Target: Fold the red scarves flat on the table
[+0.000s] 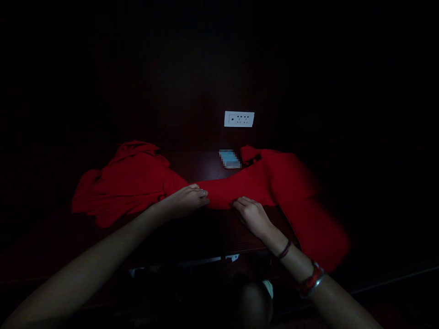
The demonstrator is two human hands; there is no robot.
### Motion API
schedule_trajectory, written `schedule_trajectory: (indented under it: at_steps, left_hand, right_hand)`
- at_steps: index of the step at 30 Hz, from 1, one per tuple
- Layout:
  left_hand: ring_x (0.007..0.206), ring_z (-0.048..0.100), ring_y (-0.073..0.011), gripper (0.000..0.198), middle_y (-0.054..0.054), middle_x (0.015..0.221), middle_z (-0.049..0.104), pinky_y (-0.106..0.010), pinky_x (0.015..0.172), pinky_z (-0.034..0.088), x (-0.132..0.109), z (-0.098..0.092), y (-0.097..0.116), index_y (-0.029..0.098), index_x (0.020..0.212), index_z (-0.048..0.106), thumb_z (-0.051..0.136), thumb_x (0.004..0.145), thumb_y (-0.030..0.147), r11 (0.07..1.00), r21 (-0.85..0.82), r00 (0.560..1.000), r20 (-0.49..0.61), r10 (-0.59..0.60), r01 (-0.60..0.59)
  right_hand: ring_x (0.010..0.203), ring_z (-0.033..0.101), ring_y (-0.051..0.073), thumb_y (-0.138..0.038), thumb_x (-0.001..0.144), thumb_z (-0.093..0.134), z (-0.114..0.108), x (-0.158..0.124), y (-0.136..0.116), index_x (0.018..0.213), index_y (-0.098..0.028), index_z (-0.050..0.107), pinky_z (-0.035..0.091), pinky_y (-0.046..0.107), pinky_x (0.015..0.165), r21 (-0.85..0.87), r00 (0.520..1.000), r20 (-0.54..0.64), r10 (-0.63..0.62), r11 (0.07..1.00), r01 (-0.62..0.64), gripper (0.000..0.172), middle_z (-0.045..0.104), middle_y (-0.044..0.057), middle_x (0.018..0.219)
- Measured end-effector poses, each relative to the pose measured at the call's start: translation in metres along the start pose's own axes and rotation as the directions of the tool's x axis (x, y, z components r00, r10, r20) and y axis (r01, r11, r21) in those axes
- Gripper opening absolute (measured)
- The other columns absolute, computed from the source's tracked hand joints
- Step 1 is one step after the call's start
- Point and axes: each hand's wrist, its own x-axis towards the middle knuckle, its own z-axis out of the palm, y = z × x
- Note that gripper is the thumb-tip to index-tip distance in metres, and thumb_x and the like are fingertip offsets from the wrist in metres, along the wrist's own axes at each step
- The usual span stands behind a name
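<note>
A large red cloth (281, 183) lies spread across a dark wooden table (206, 233), bunched at the left and hanging over the table's right edge. My left hand (187, 200) rests on the cloth's near edge at the middle, fingers curled and pinching the fabric. My right hand (250, 214) sits just to its right, fingers bent down onto the same edge of the cloth. Bracelets circle my right wrist.
A white wall socket plate (239, 119) is fixed on the dark wall behind the table. A small pale blue object (229, 158) lies on the table between the two heaps of cloth. The room is very dark; my knee shows below the table edge.
</note>
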Motion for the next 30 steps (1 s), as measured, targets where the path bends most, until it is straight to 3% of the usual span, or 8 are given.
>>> schedule_trajectory:
  at_steps: [10, 16, 20, 25, 30]
  left_hand:
    - [0.07, 0.053, -0.0141, 0.007, -0.002, 0.078, 0.058, -0.027, 0.068, 0.035, -0.007, -0.004, -0.001, 0.019, 0.076, 0.054, 0.048, 0.075, 0.02, 0.995, -0.102, 0.997, 0.08, 0.023, -0.014]
    - [0.068, 0.054, -0.0136, 0.021, -0.003, 0.083, 0.058, -0.024, 0.061, 0.037, -0.009, -0.01, 0.0, 0.02, 0.086, 0.054, 0.042, 0.073, 0.009, 0.989, -0.104, 0.974, 0.212, -0.077, 0.101]
    - [0.072, 0.055, -0.0148, 0.024, -0.004, 0.091, 0.057, -0.024, 0.059, 0.038, -0.009, -0.011, 0.0, 0.02, 0.092, 0.052, 0.037, 0.076, 0.008, 0.988, -0.094, 0.981, 0.162, -0.107, 0.123]
    - [0.075, 0.056, -0.0154, 0.03, -0.004, 0.093, 0.057, -0.024, 0.062, 0.039, -0.012, -0.004, 0.002, 0.021, 0.095, 0.051, 0.045, 0.069, 0.008, 0.96, -0.266, 0.983, 0.182, -0.038, 0.087]
    - [0.077, 0.054, -0.0143, 0.032, -0.001, 0.091, 0.056, -0.023, 0.062, 0.039, -0.018, -0.006, -0.002, 0.023, 0.094, 0.05, 0.047, 0.065, 0.008, 0.921, -0.37, 0.969, 0.245, -0.03, 0.122]
  right_hand:
    - [0.071, 0.049, 0.012, -0.018, 0.083, 0.04, 0.002, -0.002, 0.002, 0.081, -0.017, 0.057, 0.035, 0.022, 0.064, -0.041, 1.0, 0.013, -0.006, 0.999, 0.006, 0.017, 0.058, 0.003, 0.077]
    - [0.075, 0.05, 0.013, -0.018, 0.084, 0.04, 0.0, -0.006, 0.004, 0.087, -0.017, 0.058, 0.037, 0.022, 0.066, -0.004, 1.0, -0.015, 0.005, 1.0, -0.005, 0.019, 0.059, 0.004, 0.081]
    - [0.079, 0.049, 0.014, -0.018, 0.083, 0.04, -0.002, -0.007, 0.004, 0.094, -0.017, 0.058, 0.037, 0.023, 0.069, 0.012, 0.998, -0.041, 0.051, 0.999, -0.051, 0.021, 0.059, 0.005, 0.085]
    - [0.074, 0.049, 0.013, -0.018, 0.084, 0.039, -0.002, -0.007, 0.003, 0.087, -0.018, 0.059, 0.037, 0.023, 0.068, 0.031, 0.999, 0.042, 0.021, 0.999, -0.022, 0.02, 0.057, 0.004, 0.081]
    - [0.075, 0.049, 0.013, -0.014, 0.083, 0.04, -0.002, -0.009, 0.002, 0.089, -0.017, 0.058, 0.037, 0.024, 0.07, 0.073, 0.999, 0.037, -0.006, 0.997, 0.003, 0.02, 0.057, 0.004, 0.083]
